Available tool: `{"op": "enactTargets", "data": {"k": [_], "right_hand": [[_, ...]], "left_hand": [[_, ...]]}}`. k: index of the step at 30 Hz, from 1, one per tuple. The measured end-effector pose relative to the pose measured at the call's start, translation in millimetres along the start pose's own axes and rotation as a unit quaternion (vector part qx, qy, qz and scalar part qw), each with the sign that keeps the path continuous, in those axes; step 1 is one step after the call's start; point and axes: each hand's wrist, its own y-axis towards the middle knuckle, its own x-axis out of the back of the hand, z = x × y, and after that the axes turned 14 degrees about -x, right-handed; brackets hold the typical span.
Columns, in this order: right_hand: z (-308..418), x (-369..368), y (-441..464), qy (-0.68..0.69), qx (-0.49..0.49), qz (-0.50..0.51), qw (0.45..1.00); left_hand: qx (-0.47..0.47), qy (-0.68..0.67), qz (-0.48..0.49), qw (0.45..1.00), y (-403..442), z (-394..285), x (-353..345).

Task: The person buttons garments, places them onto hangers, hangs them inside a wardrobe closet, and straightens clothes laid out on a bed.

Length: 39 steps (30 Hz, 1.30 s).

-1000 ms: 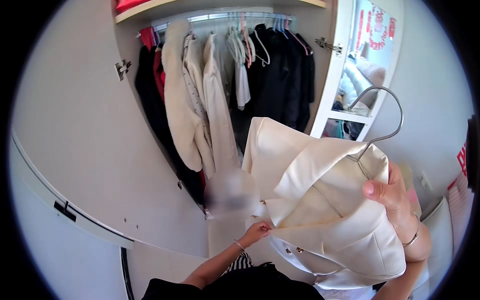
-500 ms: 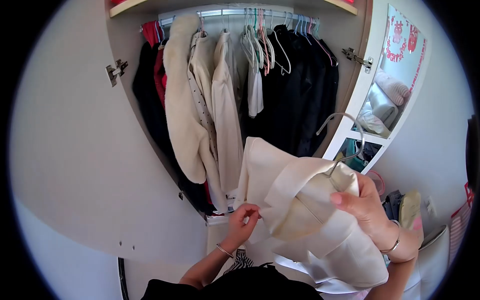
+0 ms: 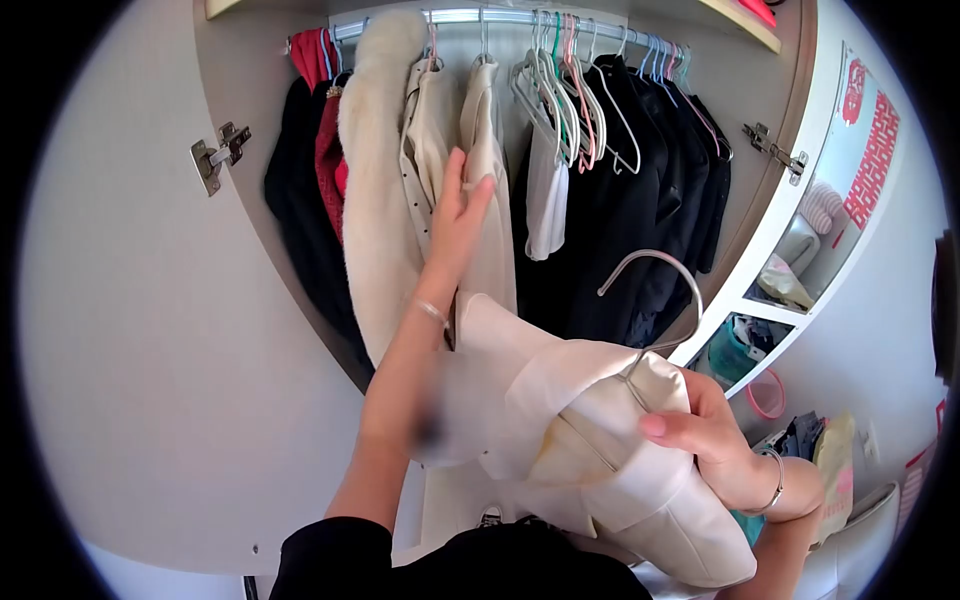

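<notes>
My right hand [image 3: 715,440] is closed around the collar of a cream coat [image 3: 560,375], thumb pressed on the fabric. A metal hanger hook [image 3: 690,290] sticks up from the collar. Part of the coat's front is smeared. My left hand [image 3: 460,215] reaches up into the wardrobe with its fingers stretched out. It is against or just in front of a hanging cream garment [image 3: 490,240]; whether it touches is unclear. Left of it hang another cream garment [image 3: 425,140] and a fluffy cream coat [image 3: 375,190].
Several bare hangers [image 3: 585,110] and dark clothes [image 3: 620,220] hang to the right on the metal rail [image 3: 460,17]. Red and black garments hang at the left. The wardrobe doors stand open, the left one [image 3: 130,300] wide. A pink-rimmed basket [image 3: 766,395] is at the right.
My left hand has left the held coat's edge and gone up to the hanging garments, its fingers now stretched out. My right hand keeps its hold. The view has shifted closer to the wardrobe.
</notes>
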Motion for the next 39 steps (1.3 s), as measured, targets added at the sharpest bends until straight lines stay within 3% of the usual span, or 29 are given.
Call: {"op": "enactTargets", "data": {"k": [2, 4, 5, 7, 9, 11, 13, 15, 16, 18, 21, 25, 29, 31, 33, 39], "right_hand": [[7, 4, -4, 0.012, 0.005, -0.001, 1.0], [16, 8, -11, 0.023, 0.01, -0.004, 1.0], [20, 10, -14, 0.024, 0.026, -0.012, 0.999], [27, 18, -18, 0.021, 0.04, -0.022, 0.999], [35, 28, -23, -0.009, 0.07, -0.046, 0.996], [50, 37, -23, -0.034, 0.089, -0.071, 0.993], [65, 49, -17, -0.09, 0.124, -0.079, 0.985], [81, 53, 0, -0.105, 0.166, -0.067, 0.978], [91, 50, 7, -0.106, 0.175, -0.052, 0.978], [111, 48, 28, -0.104, 0.184, -0.033, 0.977], [133, 51, 79, -0.163, 0.215, -0.068, 0.961], [165, 34, 128, -0.174, 0.237, -0.091, 0.951], [193, 13, 173, -0.186, 0.252, -0.143, 0.939], [210, 3, 187, -0.195, 0.257, -0.148, 0.935], [229, -6, 213, -0.171, 0.246, -0.19, 0.935], [278, -22, 296, -0.097, 0.296, -0.196, 0.93]], "left_hand": [[0.052, 0.024, 0.019, 0.998, 8, 21, -11], [0.195, -0.204, 0.071, 0.957, 13, 31, -25], [0.214, -0.223, 0.161, 0.937, 16, 45, -32], [0.234, -0.166, 0.216, 0.933, 19, 48, -56], [0.216, -0.206, 0.228, 0.927, 34, 58, -71], [0.283, -0.311, 0.276, 0.864, 55, 91, -65], [0.3, -0.357, 0.25, 0.849, 64, 108, -49], [0.321, -0.387, 0.116, 0.857, 70, 118, -29], [0.32, -0.385, 0.116, 0.858, 69, 125, -21], [0.293, -0.31, -0.063, 0.902, 65, 141, -2], [0.233, -0.233, -0.095, 0.939, 60, 194, 36], [0.178, -0.179, -0.146, 0.956, 60, 154, 26], [0.188, -0.198, -0.141, 0.952, 58, 134, 24], [0.141, -0.199, -0.136, 0.96, 58, 124, 20], [0.139, -0.178, -0.161, 0.961, 66, 156, 33], [0.172, -0.147, -0.16, 0.961, 64, 134, 33]]}}
